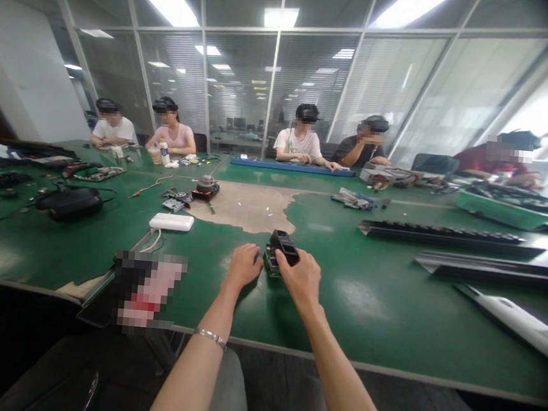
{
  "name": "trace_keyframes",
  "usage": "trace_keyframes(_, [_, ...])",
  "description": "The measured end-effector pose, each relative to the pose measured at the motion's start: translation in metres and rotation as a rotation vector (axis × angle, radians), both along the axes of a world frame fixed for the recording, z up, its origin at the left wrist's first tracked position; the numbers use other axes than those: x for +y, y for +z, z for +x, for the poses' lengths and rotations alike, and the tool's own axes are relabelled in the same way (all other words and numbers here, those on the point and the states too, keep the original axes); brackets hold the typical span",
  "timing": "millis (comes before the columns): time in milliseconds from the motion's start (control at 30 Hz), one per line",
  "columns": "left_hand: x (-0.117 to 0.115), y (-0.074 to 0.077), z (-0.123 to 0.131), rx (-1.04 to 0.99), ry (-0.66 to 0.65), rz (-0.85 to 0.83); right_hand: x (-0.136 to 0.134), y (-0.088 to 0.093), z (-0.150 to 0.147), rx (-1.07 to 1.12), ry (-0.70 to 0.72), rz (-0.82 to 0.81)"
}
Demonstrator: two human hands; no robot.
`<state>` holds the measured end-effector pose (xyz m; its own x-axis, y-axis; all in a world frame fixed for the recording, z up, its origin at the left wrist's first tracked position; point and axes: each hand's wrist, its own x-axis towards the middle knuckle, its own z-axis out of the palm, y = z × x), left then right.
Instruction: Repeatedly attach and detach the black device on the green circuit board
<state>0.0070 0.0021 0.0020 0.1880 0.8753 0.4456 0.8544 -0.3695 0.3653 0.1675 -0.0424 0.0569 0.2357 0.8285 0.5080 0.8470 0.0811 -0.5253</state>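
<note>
My right hand (302,275) grips a black plastic housing (284,245) with a window-like recess, tilted over the table in front of me. Beneath and to the left of the housing, a green circuit board (270,263) shows; whether the two are joined I cannot tell. Close to the board's left side, my left hand (243,267) rests on the green tabletop with its fingers curled in. Its fingertips are hidden, so anything inside them is out of sight. A metal bracelet (211,336) circles my left wrist.
A white power strip (171,222) and a partly blurred tablet-like slab (103,293) lie left. Long metal rails (453,237) lie right, near a green basket (504,209). Gloves (354,198) and a dark device (206,188) lie farther off. Several people sit across the table (366,303).
</note>
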Motion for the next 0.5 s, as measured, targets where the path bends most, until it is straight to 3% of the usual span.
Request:
trace_keyframes(267, [0.001,-0.004,-0.001,-0.017,0.005,0.007,-0.007,-0.003,-0.014,-0.075,-0.014,-0.053])
trace_keyframes(500, [0.003,-0.005,0.000,-0.023,0.000,0.043,-0.010,0.004,-0.020,-0.141,-0.026,-0.097])
